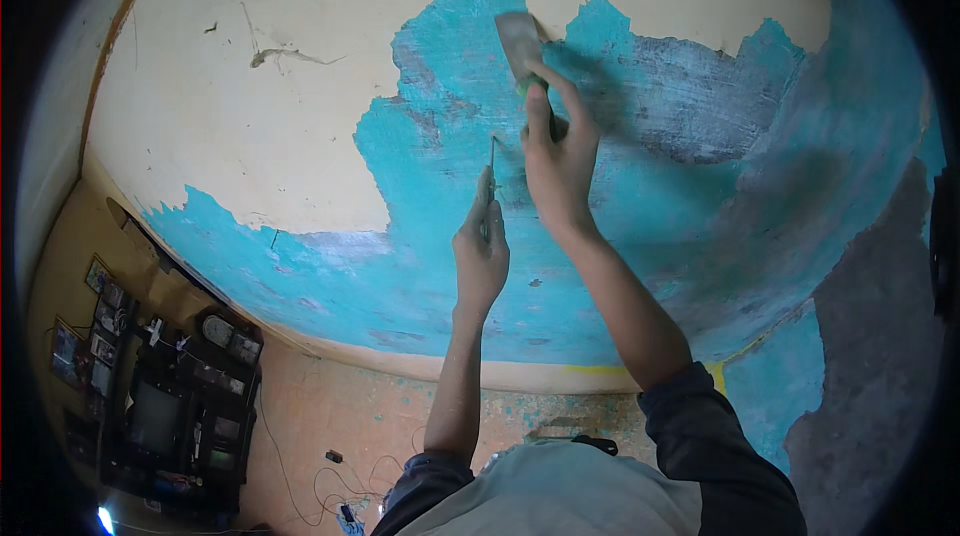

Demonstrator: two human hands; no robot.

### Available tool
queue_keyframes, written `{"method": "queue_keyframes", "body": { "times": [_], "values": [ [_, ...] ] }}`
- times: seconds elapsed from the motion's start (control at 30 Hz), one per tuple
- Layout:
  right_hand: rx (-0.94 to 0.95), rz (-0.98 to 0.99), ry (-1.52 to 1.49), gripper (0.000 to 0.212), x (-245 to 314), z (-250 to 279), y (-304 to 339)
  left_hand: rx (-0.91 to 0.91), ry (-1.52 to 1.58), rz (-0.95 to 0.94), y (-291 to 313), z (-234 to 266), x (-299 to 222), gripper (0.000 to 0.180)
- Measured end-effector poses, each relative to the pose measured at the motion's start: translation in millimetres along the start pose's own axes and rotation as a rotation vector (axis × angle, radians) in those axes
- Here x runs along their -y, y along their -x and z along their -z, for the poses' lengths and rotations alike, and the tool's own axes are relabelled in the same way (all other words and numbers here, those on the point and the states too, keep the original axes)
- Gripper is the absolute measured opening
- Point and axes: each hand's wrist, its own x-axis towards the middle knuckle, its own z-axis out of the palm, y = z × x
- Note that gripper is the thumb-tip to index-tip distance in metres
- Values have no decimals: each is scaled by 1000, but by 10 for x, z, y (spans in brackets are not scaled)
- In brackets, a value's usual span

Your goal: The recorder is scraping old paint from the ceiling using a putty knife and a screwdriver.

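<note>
My right hand (562, 166) grips the handle of a scraper (518, 44), its wide metal blade lying against the wall near the upper edge of a bared turquoise patch. Its forefinger and thumb press along the handle. Lower and to the left, my left hand (482, 254) is closed around a thin tool (492, 154) seen edge-on, whose tip points up at the wall; its exact kind does not show. Cream paint (270, 146) with a ragged edge borders the turquoise surface (450, 206) on the left and above.
Greyish streaks (690, 101) mark the wall at right, and a bare grey area (870, 336) lies beyond the corner. Turquoise flakes litter the floor (370, 411), where thin cables (330, 496) run. At lower left stands a dark cabinet (170, 406) holding a screen and pictures.
</note>
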Motion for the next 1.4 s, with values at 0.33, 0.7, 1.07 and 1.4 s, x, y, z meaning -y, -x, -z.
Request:
{"method": "queue_keyframes", "body": {
  "times": [0.33, 0.7, 1.07, 1.4],
  "values": [
    [-59, 55, -119, 25, 209, -78, -381, -13, 16, -3, 2, -21, -105, 49],
    [-30, -53, -4, 28, -145, 104, 179, 15, 44, 71, -6, -4, -176, 47],
    [4, -79, -53, 25, -123, 132, 146, 42, 56, 69, -7, 17, -157, 47],
    [27, -93, -53, 26, -226, 154, 224, 44, 30, 56, 0, 34, -113, 47]
  ]
}}
